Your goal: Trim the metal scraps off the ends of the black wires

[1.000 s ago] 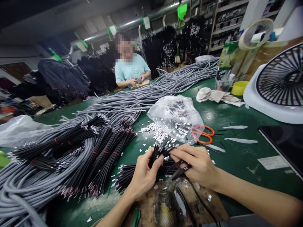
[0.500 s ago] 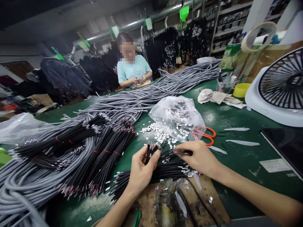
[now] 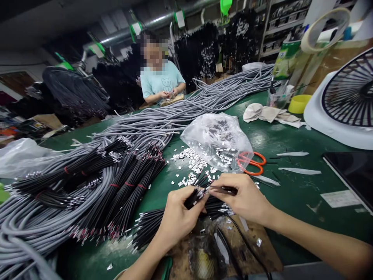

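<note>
My left hand (image 3: 180, 212) is closed around a small bunch of black cables (image 3: 194, 197), their silvery ends pointing toward my other hand. Pinched in the fingers of my right hand (image 3: 244, 196) is a dark pair of tweezers (image 3: 225, 189), its tips right at those cable ends. Whether the tips grip a single piece is too small to make out. Just beyond my hands lies a scatter of small silvery metal pieces (image 3: 192, 161). More black cables (image 3: 151, 225) lie under and beside my left wrist, over the edge of a worn wooden board (image 3: 265, 249).
A clear plastic bag (image 3: 215, 136) of metal pieces stands ahead, with orange-handled scissors (image 3: 256, 163) partly under it. Tied black cable bundles (image 3: 125, 190) and long grey cables (image 3: 96, 217) cover the left. A fan (image 3: 344, 97) and tablet (image 3: 349, 175) sit right. Another person (image 3: 161, 81) works opposite.
My left hand has moved right and tipped the cable bunch toward my right hand. The tweezer tips, apart from the bunch before, are now at the cable ends.
</note>
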### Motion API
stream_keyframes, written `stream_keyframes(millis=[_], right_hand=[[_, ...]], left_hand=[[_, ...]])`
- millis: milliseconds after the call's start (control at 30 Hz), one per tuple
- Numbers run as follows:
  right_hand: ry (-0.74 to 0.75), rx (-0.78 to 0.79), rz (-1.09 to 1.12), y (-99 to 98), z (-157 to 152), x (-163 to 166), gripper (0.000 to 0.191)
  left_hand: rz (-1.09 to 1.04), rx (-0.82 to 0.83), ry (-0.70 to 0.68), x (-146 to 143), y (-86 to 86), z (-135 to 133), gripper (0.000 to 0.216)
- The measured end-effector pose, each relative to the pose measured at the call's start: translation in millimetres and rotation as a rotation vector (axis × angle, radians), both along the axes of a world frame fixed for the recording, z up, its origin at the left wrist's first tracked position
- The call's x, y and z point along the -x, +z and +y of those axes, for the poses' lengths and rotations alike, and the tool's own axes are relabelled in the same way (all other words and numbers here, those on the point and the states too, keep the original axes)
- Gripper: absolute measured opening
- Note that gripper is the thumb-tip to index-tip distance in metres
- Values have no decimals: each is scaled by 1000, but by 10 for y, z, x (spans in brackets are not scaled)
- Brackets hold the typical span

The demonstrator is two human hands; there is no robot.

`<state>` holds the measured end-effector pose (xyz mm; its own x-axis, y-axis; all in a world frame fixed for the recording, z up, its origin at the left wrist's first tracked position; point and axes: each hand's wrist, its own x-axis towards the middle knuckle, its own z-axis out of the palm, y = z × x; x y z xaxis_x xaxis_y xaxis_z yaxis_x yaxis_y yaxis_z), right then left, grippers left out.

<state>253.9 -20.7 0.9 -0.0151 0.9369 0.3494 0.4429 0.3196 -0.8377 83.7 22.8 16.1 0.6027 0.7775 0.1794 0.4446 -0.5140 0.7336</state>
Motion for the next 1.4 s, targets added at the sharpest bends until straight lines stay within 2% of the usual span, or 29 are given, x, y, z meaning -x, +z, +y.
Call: stream_keyframes(millis=[100, 200, 333, 500, 667, 867, 1400], right_hand=[[-16, -11, -2, 21, -9, 24, 11], [-58, -34, 19, 56, -11, 31, 13], [-92, -19, -2, 64, -25, 30, 25], [-49, 14, -21, 36, -56, 44, 24], [-13, -21, -2, 31, -57, 62, 21], [-33, -49, -38, 35, -63, 68, 20], [-55, 15, -34, 38, -69, 110, 20]], left_hand=[[-33, 147, 28, 3, 23, 9, 28], [-151, 303, 127, -8, 29, 1, 22], [-270, 378, 232, -22, 24, -18, 19], [-338, 370, 276, -8, 11, -28, 19], [-330, 316, 279, -6, 18, -22, 20], [-305, 269, 299, -25, 32, -16, 22], [-261, 127, 374, -32, 16, -39, 32]])
